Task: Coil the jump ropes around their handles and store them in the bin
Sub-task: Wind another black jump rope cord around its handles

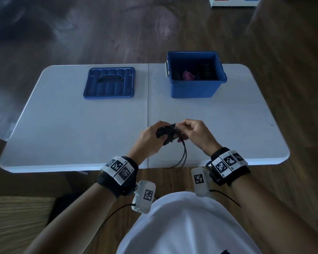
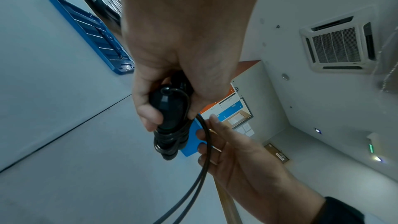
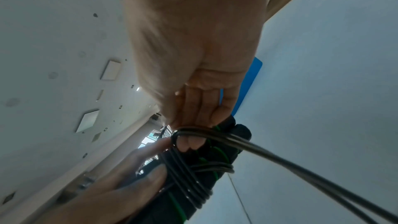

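Observation:
A black jump rope with green-ringed handles (image 1: 166, 133) (image 2: 170, 113) (image 3: 193, 181) is held above the near middle of the table. My left hand (image 1: 151, 134) (image 2: 163, 81) grips the two handles, which have several turns of cord coiled round them. My right hand (image 1: 189, 132) (image 3: 193, 108) pinches a doubled loop of the cord (image 3: 258, 151) just right of the handles. The loose doubled cord (image 1: 183, 156) (image 2: 193, 185) hangs over the table's front edge. The open blue bin (image 1: 195, 88) stands at the back right with dark and pink things inside.
The blue bin lid (image 1: 109, 82) (image 2: 90, 31) lies flat at the back left of the white folding table (image 1: 62, 129). A centre seam (image 1: 148, 107) runs down the table. Wooden floor surrounds it.

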